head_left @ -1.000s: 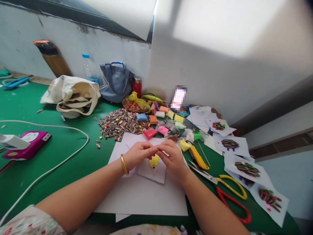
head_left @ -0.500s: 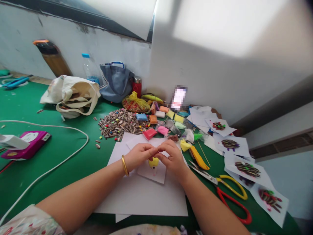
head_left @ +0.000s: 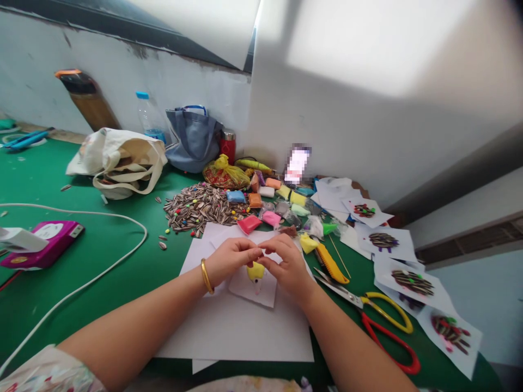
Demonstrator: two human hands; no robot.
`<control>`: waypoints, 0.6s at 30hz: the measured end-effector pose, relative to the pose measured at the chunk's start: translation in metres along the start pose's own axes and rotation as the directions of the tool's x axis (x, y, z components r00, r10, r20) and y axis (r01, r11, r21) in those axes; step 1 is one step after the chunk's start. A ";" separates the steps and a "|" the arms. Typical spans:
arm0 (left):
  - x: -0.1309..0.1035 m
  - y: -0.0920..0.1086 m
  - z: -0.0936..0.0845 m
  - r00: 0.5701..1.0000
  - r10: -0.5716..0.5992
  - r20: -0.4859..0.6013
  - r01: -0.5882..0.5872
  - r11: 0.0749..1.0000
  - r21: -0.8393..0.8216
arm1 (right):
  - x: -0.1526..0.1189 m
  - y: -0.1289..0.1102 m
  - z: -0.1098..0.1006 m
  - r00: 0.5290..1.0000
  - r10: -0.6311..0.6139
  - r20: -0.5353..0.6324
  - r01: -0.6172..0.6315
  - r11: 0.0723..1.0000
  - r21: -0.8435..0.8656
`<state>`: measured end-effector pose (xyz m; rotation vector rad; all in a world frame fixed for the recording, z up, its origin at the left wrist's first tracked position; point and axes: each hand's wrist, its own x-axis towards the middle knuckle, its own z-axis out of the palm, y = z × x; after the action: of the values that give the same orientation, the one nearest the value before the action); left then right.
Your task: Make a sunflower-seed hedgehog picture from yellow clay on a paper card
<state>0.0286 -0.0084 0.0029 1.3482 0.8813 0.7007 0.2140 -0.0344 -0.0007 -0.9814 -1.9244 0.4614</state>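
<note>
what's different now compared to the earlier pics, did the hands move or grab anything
Only a little: the right hand's thumb has edged toward the left hand, opening away from its own index fingertip. No visible pick-up or release; whether something tiny sits between the fingertips can't be told. The yellow figure on its small paper, the scissors and the seeds stayed put.

I record a small, rounded yellow clay-like figure (head_left: pixel 255 270) obstructing space close by the left hand (head_left: pixel 235 255) and right hand (head_left: pixel 286 261). Passage is open over the large white paper sheet's (head_left: pixel 241 337) near part. Red-and-yellow-handled metal scissors (head_left: pixel 362 300) obstruct rightward; heaped striped seeds (head_left: pixel 192 204), beyond.
</note>
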 end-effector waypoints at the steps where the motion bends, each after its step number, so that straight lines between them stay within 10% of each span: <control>1: 0.000 0.000 0.000 1.000 -0.001 -0.010 0.001 1.000 0.002 | 0.000 0.000 0.000 1.000 -0.005 0.018 0.005 1.000 -0.005; 18: -0.001 -0.001 0.001 0.998 -0.037 0.052 0.037 0.999 -0.001 | 0.001 -0.002 -0.002 1.000 -0.012 -0.009 0.012 1.000 -0.019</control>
<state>0.0289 -0.0095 0.0019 1.3392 0.8618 0.6350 0.2144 -0.0347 0.0018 -0.9817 -1.9289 0.4325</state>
